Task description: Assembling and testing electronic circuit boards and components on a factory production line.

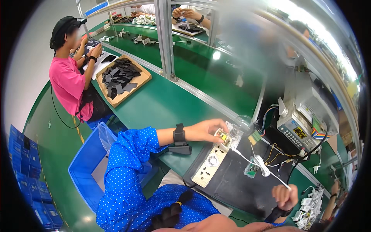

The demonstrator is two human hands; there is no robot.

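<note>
My left hand is closed around a small white power adapter whose inside shows, with a yellow part among its components. It holds the adapter at the far end of a cream power strip, next to a clear fixture. From there a white cable runs across the black mat toward my right hand. The fingers of my right hand are curled in, and the cable reaches them near the fingertips. A coiled part of the cable lies midway.
A grey test instrument with coloured wires stands at the right. White adapters are piled near the right edge. A blue bin sits at my left. Beyond it, a person in pink works beside a carton tray of black pieces.
</note>
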